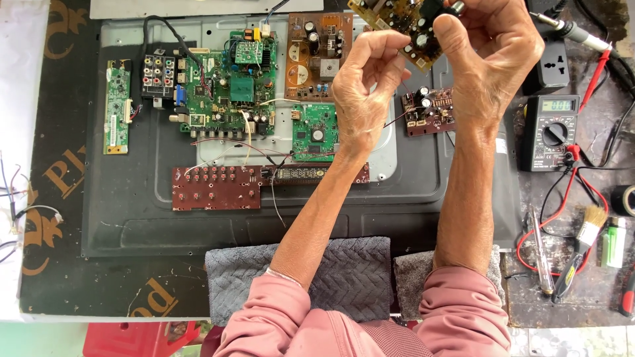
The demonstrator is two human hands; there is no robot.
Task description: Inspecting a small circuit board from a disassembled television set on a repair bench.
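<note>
1. Board, small and tan [397, 26], is far away at the top, held up over the open television back [132, 218].
2. Left hand [364, 92] pinches its near edge.
3. Right hand [486, 59] grips its right side.
4. Grey towel [344, 277] lies nearest.

I see my two hands raised over the panel's [132, 218] far edge, sharing a small circuit board [397, 23]; the main board [228, 82] lies left of them; the multimeter [549, 132] sits right, the cloth [344, 277] nearest me.
</note>
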